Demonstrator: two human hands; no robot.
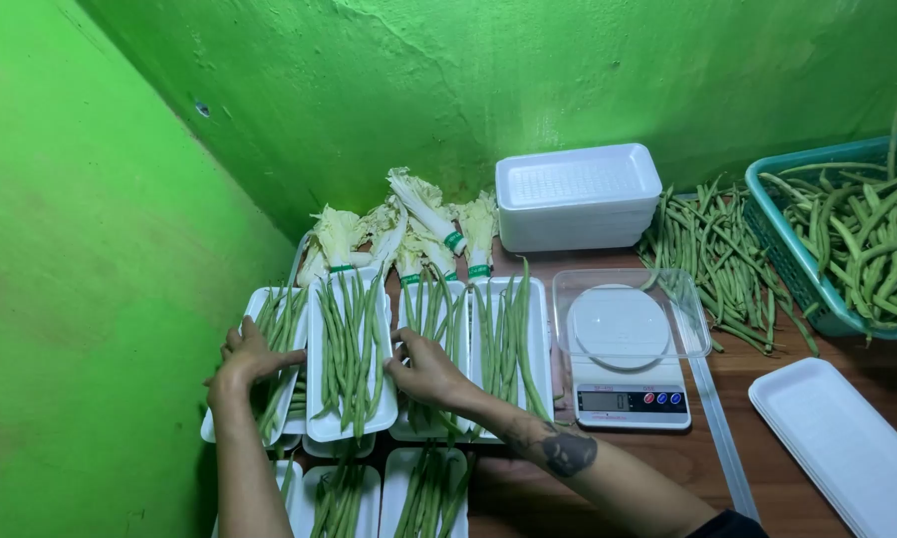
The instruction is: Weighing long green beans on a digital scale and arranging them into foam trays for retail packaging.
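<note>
Four white foam trays of green beans lie side by side on the wooden table. My left hand (252, 356) rests flat on the beans in the leftmost tray (279, 304). My right hand (423, 367) has its fingers on the beans of the third tray (455, 299), beside the second tray (314, 399). The fourth tray (541, 339) lies just right of my right hand. More filled trays (393, 478) sit below, partly under my forearms.
A digital scale (628, 399) with a clear tub on it stands right of the trays. Behind are leafy cabbage bundles (418, 224), a stack of foam trays (578, 194), loose beans (717, 259), a teal basket of beans (777, 224), and an empty tray (847, 438). Green walls close in.
</note>
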